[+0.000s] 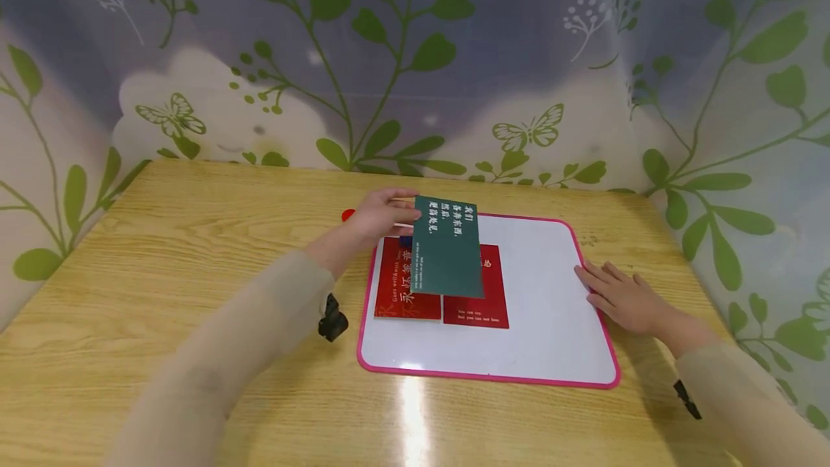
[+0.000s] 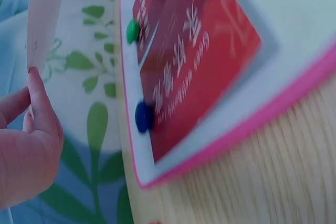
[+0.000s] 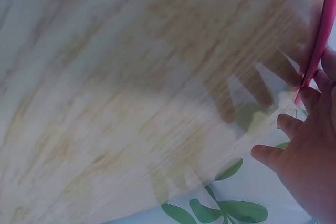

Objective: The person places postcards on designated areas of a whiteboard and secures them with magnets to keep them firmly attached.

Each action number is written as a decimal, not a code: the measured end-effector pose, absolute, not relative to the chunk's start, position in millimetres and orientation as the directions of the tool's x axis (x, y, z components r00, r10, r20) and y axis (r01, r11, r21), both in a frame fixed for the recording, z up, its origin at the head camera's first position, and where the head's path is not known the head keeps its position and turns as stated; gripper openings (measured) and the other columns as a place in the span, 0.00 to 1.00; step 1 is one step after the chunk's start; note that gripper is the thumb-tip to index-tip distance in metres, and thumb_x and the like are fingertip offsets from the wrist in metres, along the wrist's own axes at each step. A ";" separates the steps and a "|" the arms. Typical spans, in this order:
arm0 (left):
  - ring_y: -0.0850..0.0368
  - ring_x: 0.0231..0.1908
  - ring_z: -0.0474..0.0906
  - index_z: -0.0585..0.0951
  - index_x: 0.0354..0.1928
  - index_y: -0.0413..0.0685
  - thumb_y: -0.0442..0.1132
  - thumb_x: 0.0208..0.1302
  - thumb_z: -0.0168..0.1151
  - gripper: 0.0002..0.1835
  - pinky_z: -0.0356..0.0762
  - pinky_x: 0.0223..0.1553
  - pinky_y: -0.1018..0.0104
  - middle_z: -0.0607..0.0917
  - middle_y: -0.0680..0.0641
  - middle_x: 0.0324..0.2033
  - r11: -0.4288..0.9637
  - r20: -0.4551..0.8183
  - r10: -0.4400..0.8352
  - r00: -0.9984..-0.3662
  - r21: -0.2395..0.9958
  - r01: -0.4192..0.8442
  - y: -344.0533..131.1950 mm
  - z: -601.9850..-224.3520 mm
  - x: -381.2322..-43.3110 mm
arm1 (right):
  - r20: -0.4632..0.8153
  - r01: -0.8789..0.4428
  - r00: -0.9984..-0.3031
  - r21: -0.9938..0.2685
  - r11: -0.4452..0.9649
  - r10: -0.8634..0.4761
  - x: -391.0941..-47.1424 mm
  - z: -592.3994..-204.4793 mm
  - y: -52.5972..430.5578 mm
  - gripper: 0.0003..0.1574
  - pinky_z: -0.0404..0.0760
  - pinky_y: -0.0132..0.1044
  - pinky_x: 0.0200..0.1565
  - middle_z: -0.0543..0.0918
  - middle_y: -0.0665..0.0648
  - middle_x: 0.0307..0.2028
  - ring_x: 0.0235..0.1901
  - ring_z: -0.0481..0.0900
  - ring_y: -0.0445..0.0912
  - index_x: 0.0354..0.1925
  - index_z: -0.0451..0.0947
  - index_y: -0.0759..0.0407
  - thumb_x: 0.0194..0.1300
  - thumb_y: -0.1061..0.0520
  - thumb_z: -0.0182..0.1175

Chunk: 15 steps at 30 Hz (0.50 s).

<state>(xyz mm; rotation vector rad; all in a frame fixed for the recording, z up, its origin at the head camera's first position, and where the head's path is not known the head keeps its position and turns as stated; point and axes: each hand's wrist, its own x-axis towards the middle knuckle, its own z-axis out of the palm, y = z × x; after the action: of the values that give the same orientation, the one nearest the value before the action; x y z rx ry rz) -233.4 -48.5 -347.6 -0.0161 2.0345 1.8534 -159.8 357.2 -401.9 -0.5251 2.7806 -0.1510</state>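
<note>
My left hand pinches the left edge of a dark green card with white printed characters. The card is raised over a pink-edged whiteboard and partly hides two red cards lying there. In the left wrist view its pale back is between thumb and fingers. The left red card and the right red card lie side by side. A blue magnet and a green magnet sit along the left red card's top edge. My right hand touches the board's right edge with fingers spread.
A red round magnet lies beside the board's upper left corner. The board rests on a wooden table. Behind and at the sides hangs a leaf-patterned curtain. Both wrists wear dark straps, the left one near the board.
</note>
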 end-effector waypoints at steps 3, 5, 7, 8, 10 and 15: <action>0.54 0.43 0.78 0.68 0.64 0.46 0.31 0.64 0.57 0.26 0.82 0.38 0.69 0.75 0.40 0.54 0.111 -0.302 0.261 -0.917 0.953 -0.282 -29.5 -350.0 -232.7 | -0.278 -0.334 -0.887 -0.163 0.928 -0.368 -159.2 -401.4 357.6 0.37 0.46 0.74 0.59 0.55 0.66 0.70 0.66 0.49 0.72 0.72 0.51 0.54 0.71 0.42 0.43; 0.53 0.43 0.78 0.69 0.64 0.46 0.31 0.63 0.57 0.26 0.82 0.37 0.69 0.75 0.40 0.54 0.105 -0.314 0.268 -0.911 0.949 -0.297 -17.6 -352.0 -232.8 | -0.278 -0.332 -0.888 -0.165 0.929 -0.367 -159.0 -401.0 357.4 0.37 0.46 0.74 0.59 0.55 0.66 0.70 0.66 0.49 0.72 0.72 0.51 0.54 0.71 0.42 0.43; 0.53 0.45 0.78 0.70 0.63 0.46 0.31 0.63 0.58 0.26 0.82 0.39 0.67 0.75 0.41 0.55 0.102 -0.326 0.275 -0.905 0.946 -0.309 -6.6 -353.9 -233.1 | -0.281 -0.331 -0.887 -0.166 0.929 -0.366 -158.9 -400.7 357.0 0.37 0.46 0.74 0.59 0.55 0.66 0.70 0.66 0.49 0.72 0.72 0.51 0.54 0.71 0.42 0.43; 0.52 0.47 0.78 0.69 0.63 0.46 0.31 0.63 0.58 0.26 0.82 0.41 0.66 0.75 0.41 0.55 0.102 -0.328 0.281 -0.902 0.945 -0.312 -1.5 -355.1 -233.3 | -0.283 -0.328 -0.887 -0.166 0.930 -0.364 -158.9 -400.6 356.7 0.37 0.46 0.74 0.59 0.54 0.66 0.70 0.66 0.49 0.72 0.72 0.51 0.54 0.71 0.42 0.43; 0.50 0.50 0.77 0.69 0.64 0.46 0.31 0.63 0.58 0.26 0.81 0.44 0.63 0.74 0.41 0.57 0.096 -0.327 0.294 -0.898 0.945 -0.313 8.1 -357.1 -233.8 | -0.291 -0.320 -0.888 -0.168 0.932 -0.357 -158.6 -400.1 356.1 0.37 0.45 0.74 0.59 0.54 0.66 0.70 0.66 0.49 0.72 0.72 0.51 0.54 0.71 0.42 0.43; 0.48 0.52 0.77 0.70 0.63 0.45 0.30 0.63 0.58 0.25 0.80 0.47 0.60 0.74 0.40 0.57 0.103 -0.328 0.310 -0.892 0.945 -0.311 27.6 -361.6 -234.2 | -0.318 -0.290 -0.890 -0.161 0.943 -0.328 -158.4 -399.6 355.0 0.39 0.43 0.74 0.60 0.52 0.66 0.71 0.67 0.47 0.72 0.72 0.49 0.53 0.70 0.41 0.43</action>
<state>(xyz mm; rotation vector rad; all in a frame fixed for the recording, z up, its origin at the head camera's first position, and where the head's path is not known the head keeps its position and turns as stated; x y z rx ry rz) -234.2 27.6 -361.6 -0.0009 1.9392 1.8405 -158.4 355.0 -399.6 -0.4513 2.7531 -0.1556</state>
